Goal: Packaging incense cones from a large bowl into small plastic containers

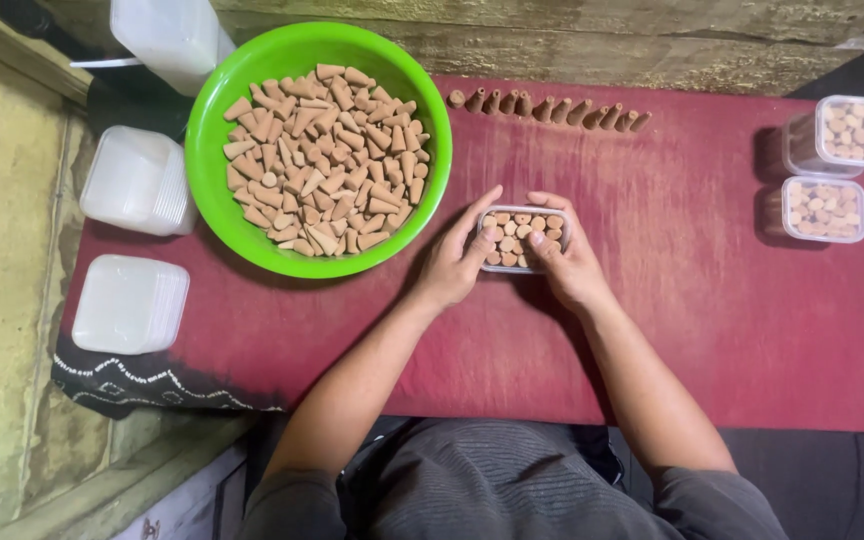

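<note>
A small clear plastic box [523, 238] filled with upright tan cones sits on the red cloth [712, 330] in front of me. My left hand [455, 262] rests against the box's left side, thumb on its rim. My right hand [570, 260] holds its right side, with the thumb pressing on the cones inside. A large green bowl [214, 170] heaped with loose tan cones [324, 158] stands to the left of the box.
A row of cones [549, 108] lies along the far edge of the cloth. Two filled clear boxes [847, 133] [822, 209] stand at the right. Stacks of empty white lids or boxes [137, 180] [128, 303] sit at the left, a white container [167, 35] behind the bowl.
</note>
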